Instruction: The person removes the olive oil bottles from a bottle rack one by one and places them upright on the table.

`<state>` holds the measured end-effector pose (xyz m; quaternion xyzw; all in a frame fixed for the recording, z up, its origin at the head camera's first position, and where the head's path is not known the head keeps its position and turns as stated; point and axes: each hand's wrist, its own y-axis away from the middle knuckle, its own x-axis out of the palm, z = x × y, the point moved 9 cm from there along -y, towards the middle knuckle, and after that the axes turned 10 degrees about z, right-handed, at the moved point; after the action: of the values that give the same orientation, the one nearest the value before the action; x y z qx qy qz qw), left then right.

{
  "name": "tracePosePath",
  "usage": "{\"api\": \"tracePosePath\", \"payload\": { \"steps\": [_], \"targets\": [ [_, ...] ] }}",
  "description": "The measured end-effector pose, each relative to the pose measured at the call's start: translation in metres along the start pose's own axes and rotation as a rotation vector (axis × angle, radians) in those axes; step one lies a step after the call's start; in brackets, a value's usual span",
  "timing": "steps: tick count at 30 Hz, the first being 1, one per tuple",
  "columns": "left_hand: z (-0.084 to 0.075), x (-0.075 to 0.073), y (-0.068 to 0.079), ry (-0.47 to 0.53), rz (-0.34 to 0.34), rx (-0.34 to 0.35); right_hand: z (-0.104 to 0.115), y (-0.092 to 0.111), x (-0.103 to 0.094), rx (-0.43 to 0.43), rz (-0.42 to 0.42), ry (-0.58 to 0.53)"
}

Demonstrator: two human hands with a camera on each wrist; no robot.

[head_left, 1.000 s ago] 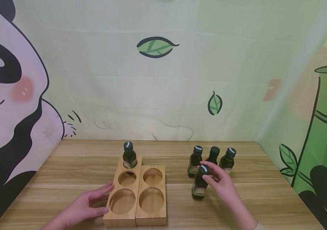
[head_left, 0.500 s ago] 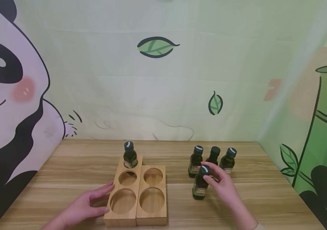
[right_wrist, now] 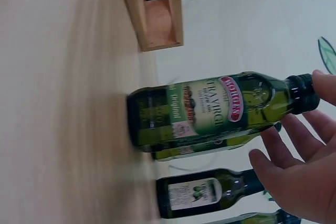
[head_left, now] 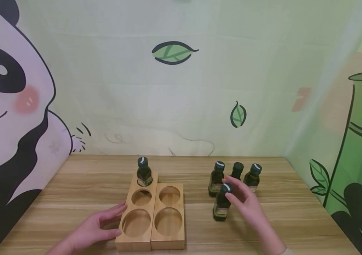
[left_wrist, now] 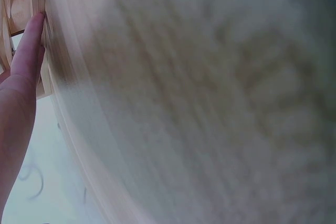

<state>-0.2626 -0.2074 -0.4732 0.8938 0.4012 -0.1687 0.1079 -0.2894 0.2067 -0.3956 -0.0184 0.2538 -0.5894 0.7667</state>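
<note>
My right hand point(head_left: 246, 202) has thumb and finger at the dark cap of a small green olive oil bottle point(head_left: 221, 206), which stands upright on the table. The right wrist view shows the bottle's label point(right_wrist: 207, 106) plainly, with my other fingers spread below the neck. My left hand point(head_left: 93, 226) rests against the left side of a wooden holder point(head_left: 133, 245) with round holes, its fingers fairly straight. Another olive oil bottle point(head_left: 144, 173) stands in the back hole of that holder. A second, shorter wooden holder point(head_left: 168, 245) touches it on the right.
Behind my right hand stand three more bottles: one on the left point(head_left: 216, 182), a partly hidden one in the middle point(head_left: 237, 171) and one on the right point(head_left: 252, 180). The wood-grain table point(head_left: 193, 226) meets a printed panda backdrop point(head_left: 181, 106) at the back.
My right index finger has lifted slightly around the cap. The bottle, the holders and my left hand keep their places.
</note>
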Motion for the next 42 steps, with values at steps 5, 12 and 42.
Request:
{"api": "tracePosePath", "payload": {
  "steps": [5,12,42],
  "targets": [
    [0.001,0.001,0.000,0.023,0.007,-0.005,0.018,-0.001,-0.007,-0.019,-0.081,0.091],
    [0.002,0.000,0.000,0.026,0.009,-0.006,0.058,-0.007,0.005,-0.215,-0.080,0.153],
    [0.000,0.000,-0.001,0.034,0.014,-0.007,0.078,-0.053,0.118,-0.190,0.210,0.114]
  ]
}}
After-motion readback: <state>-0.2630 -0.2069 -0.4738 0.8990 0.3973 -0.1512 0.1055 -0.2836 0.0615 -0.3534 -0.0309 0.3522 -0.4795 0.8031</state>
